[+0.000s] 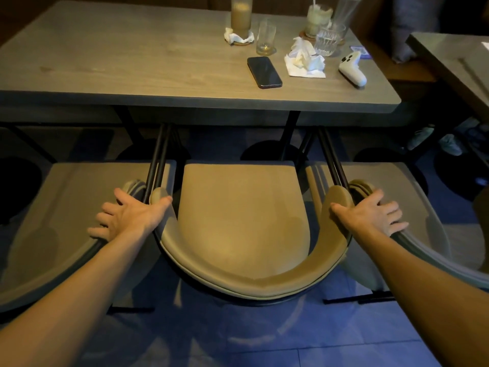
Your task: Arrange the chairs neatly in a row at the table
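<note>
Three tan padded chairs with curved backs stand side by side facing the wooden table (132, 62). The middle chair (238, 213) is right below me. My left hand (127, 215) lies spread across the armrest ends where the left chair (66, 207) meets the middle chair, thumb on the middle chair's arm, fingers on the left chair's back rim. My right hand (370, 215) lies the same way across the join between the middle chair and the right chair (412, 197). Both hands press flat with fingers apart, gripping nothing fully.
On the table sit a dark phone (264, 72), crumpled napkins (304, 60), several glasses (266, 39) and a white game controller (352, 67). A second table (455, 54) stands at the right. Black table legs and round bases are under the table. Blue floor lies behind the chairs.
</note>
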`<state>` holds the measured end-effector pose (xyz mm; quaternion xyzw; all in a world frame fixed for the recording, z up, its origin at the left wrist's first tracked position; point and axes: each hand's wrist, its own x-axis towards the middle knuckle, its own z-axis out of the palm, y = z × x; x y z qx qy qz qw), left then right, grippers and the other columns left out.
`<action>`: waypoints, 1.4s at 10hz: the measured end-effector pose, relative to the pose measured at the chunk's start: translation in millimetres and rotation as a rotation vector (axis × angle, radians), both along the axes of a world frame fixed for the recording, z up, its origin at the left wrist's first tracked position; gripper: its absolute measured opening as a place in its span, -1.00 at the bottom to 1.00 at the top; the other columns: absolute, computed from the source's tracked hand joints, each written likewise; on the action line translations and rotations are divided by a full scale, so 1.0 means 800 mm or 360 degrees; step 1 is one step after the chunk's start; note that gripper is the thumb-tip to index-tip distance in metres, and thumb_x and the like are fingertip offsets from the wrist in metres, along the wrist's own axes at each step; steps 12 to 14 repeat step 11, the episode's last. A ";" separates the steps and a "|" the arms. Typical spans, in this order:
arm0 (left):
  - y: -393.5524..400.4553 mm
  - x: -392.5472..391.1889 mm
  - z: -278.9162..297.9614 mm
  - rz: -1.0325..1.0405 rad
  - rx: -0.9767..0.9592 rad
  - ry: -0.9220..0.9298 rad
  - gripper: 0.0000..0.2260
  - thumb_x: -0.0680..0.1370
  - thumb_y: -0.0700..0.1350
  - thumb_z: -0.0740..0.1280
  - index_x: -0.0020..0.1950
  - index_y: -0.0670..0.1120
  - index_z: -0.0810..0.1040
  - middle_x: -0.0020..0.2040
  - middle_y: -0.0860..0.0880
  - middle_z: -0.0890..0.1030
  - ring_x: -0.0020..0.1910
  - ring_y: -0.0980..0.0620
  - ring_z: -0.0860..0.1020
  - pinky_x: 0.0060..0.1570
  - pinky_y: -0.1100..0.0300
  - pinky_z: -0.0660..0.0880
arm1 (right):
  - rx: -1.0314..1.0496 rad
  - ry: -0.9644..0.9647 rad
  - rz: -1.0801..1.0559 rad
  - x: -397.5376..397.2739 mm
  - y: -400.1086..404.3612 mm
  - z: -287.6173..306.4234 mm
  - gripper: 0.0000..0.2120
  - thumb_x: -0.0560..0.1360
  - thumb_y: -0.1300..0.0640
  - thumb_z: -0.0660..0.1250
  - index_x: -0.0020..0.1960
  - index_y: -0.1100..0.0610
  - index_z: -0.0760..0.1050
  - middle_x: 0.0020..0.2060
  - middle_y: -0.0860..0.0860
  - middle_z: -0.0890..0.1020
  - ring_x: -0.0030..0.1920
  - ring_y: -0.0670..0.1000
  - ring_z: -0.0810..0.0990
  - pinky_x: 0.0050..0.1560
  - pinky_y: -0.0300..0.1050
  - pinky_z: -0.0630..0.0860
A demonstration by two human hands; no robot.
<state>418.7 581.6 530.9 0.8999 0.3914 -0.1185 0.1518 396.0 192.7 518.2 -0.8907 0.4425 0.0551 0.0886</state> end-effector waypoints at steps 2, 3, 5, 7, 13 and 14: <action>-0.004 0.011 0.001 0.0082 -0.0046 0.0038 -0.05 0.34 0.34 0.39 0.53 -0.11 0.09 0.45 -0.33 0.20 0.45 -0.30 0.14 0.40 -0.28 0.00 | 0.0080 0.0061 -0.0060 0.008 0.005 0.014 -0.11 0.36 -0.25 0.47 0.44 0.17 0.13 0.40 0.33 0.31 0.43 0.37 0.25 0.42 0.32 0.11; -0.005 0.013 0.002 0.0097 -0.0056 0.0018 -0.14 0.36 0.29 0.40 0.47 -0.14 0.16 0.44 -0.33 0.21 0.45 -0.28 0.15 0.39 -0.25 0.03 | 0.0086 0.0085 -0.0065 0.012 0.006 0.014 -0.14 0.38 -0.24 0.45 0.44 0.15 0.13 0.39 0.32 0.32 0.41 0.38 0.26 0.41 0.32 0.13; -0.009 0.019 -0.003 0.0099 -0.0047 -0.0026 -0.18 0.39 0.26 0.41 0.45 -0.16 0.18 0.43 -0.34 0.22 0.41 -0.29 0.18 0.36 -0.17 0.10 | 0.0072 0.0105 -0.0079 0.022 0.001 0.007 -0.17 0.38 -0.24 0.46 0.42 0.09 0.12 0.33 0.32 0.37 0.36 0.39 0.31 0.36 0.31 0.20; -0.012 0.013 -0.006 0.0070 -0.0033 -0.0066 -0.09 0.40 0.28 0.39 0.54 -0.16 0.09 0.45 -0.33 0.22 0.42 -0.31 0.18 0.41 -0.20 0.06 | 0.0100 0.0074 -0.0048 0.007 0.005 0.005 -0.01 0.41 -0.27 0.40 0.59 0.06 -0.08 0.53 0.29 0.13 0.54 0.32 0.03 0.46 0.30 0.06; -0.041 -0.015 0.110 -0.0152 -0.1256 -0.0524 -0.74 0.61 0.09 0.25 0.09 -0.07 0.54 0.01 -0.02 0.61 0.13 -0.08 0.57 0.08 0.11 0.41 | 0.1000 -0.0267 0.0410 -0.033 0.106 0.112 -0.58 0.54 -0.19 0.26 0.19 0.11 0.50 0.13 0.08 0.60 0.19 0.14 0.54 0.23 0.08 0.48; -0.041 -0.015 0.110 -0.0152 -0.1256 -0.0524 -0.74 0.61 0.09 0.25 0.09 -0.07 0.54 0.01 -0.02 0.61 0.13 -0.08 0.57 0.08 0.11 0.41 | 0.1000 -0.0267 0.0410 -0.033 0.106 0.112 -0.58 0.54 -0.19 0.26 0.19 0.11 0.50 0.13 0.08 0.60 0.19 0.14 0.54 0.23 0.08 0.48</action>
